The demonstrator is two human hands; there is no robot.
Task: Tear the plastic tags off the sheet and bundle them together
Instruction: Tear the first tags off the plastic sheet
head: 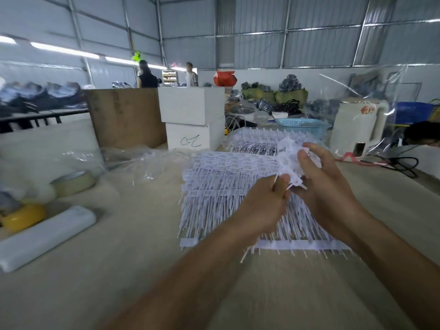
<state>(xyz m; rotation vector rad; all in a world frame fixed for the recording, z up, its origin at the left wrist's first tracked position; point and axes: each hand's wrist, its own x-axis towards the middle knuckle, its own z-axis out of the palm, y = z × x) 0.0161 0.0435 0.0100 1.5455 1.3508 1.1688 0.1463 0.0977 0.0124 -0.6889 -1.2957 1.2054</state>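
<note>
Both hands raised over the sheet of tags, working a loose white bunch.

The left hand [266, 198] is curled into a loose fist, thumb and fingers pinching thin white stems at the bottom of the bunch of tags [291, 160]. The right hand [326, 179] cups the bunch from the far side, its fingers bent round it and fingertips showing at the top. Directly under both hands the sheet of tags [214, 186] lies flat on the table [119, 270], its white strip edge nearest the camera. Motion blur smears the bunch, so single tags cannot be told apart, and both forearms cover part of the sheet.
</note>
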